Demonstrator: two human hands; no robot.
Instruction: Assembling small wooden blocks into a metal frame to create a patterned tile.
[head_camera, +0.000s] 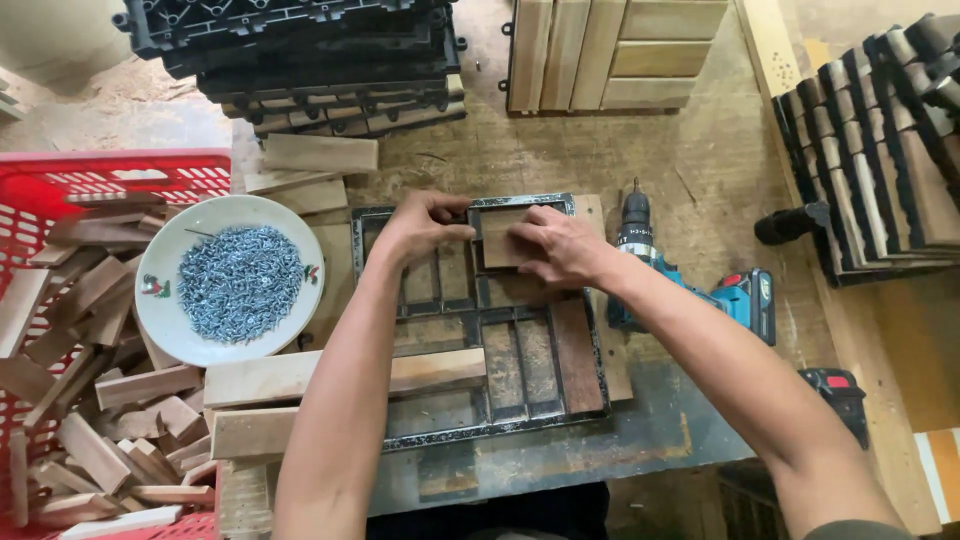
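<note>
A black metal jig frame with several compartments lies on the workbench in front of me. Both hands rest at its far edge. My left hand and my right hand together hold a small flat wooden piece down into a far compartment. A reddish wooden slat lies in the frame's right column. Two longer pale slats stick out of the frame's left side, under my left forearm.
A white bowl of silver screws sits to the left. A red crate holds several wood offcuts. A teal cordless drill lies to the right. Stacks of black plastic grids and finished wooden tiles stand at the back and right.
</note>
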